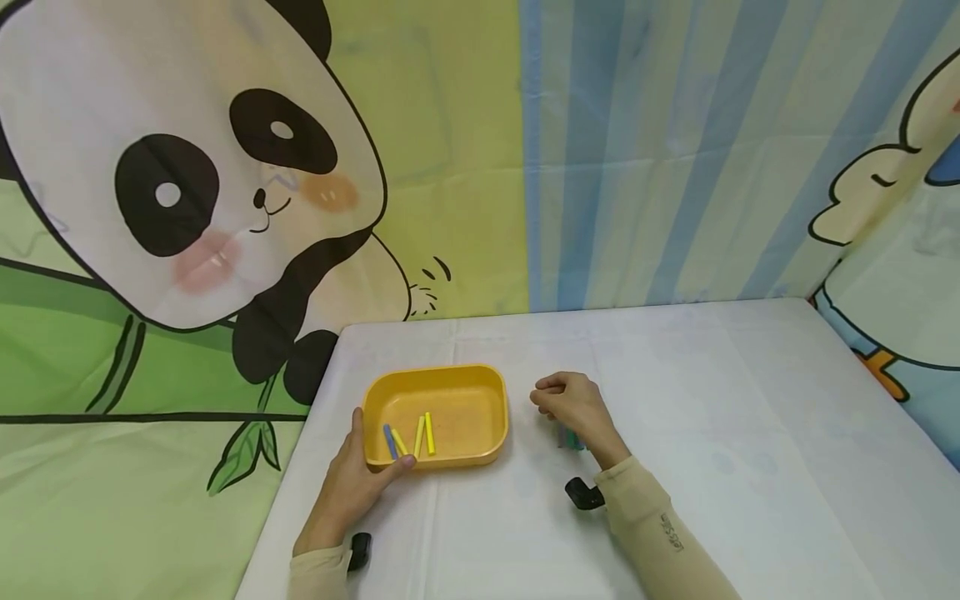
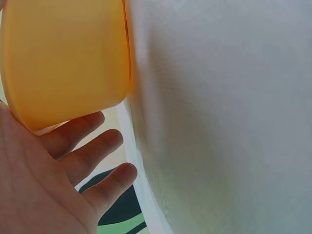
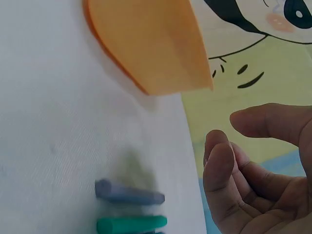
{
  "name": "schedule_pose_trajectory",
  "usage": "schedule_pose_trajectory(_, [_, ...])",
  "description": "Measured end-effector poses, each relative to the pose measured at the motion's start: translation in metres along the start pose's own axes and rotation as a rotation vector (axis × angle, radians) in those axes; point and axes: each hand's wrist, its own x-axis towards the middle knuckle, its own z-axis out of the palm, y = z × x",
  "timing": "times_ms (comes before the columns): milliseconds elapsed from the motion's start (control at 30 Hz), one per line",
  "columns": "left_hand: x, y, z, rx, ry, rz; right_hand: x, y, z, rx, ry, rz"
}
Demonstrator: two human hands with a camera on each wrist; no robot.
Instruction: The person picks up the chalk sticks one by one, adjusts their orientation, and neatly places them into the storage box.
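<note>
My left hand (image 1: 352,477) grips the near left corner of a yellow plastic tray (image 1: 497,408), thumb over the front rim and forefinger along the left side. In the left wrist view, three spread fingers (image 2: 109,187) show beneath the tray's end wall. Inside the tray lie a blue crayon (image 1: 390,442) and three yellow crayons (image 1: 430,433), near the thumb. To the right of the tray hovers my right hand (image 1: 581,410), fingers loosely bent, with a gap between thumb and forefinger and nothing held. Below it on the table lie a grey-purple crayon (image 3: 129,192) and a green crayon (image 3: 131,224).
A white cloth covers the table (image 1: 712,392). A dark crayon end shows at the bottom of the right wrist view. Behind the table hangs a curtain with a panda print (image 1: 300,275) and blue stripes. Black wrist mounts (image 1: 583,493) sit at both sleeves.
</note>
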Motion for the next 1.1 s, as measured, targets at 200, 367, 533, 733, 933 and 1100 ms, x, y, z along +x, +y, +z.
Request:
schedule_pose_trajectory(200, [-0.001, -0.001, 0.0, 0.007, -0.002, 0.001, -0.003, 0.013, -0.013, -0.017, 0.026, 0.013])
schedule_pose_trajectory(367, [-0.001, 0.001, -0.001, 0.02, -0.006, -0.004, -0.006, 0.024, -0.027, -0.017, 0.035, 0.009])
schedule_pose_trajectory(533, [-0.001, 0.002, -0.001, 0.02, -0.01, -0.012, -0.007, 0.033, -0.04, -0.051, 0.056, 0.022])
schedule_pose_trajectory(733, [-0.001, 0.002, -0.002, 0.018, -0.008, -0.006, -0.009, 0.041, -0.05, -0.1, 0.094, 0.042])
schedule_pose_trajectory(933, [0.0, 0.001, -0.002, 0.017, -0.002, -0.002, -0.011, 0.049, -0.054, -0.163, 0.12, 0.042])
schedule_pose_trajectory(1100, [0.0, 0.0, -0.001, 0.015, 0.002, 0.004, -0.013, 0.057, -0.055, -0.2, 0.13, 0.042])
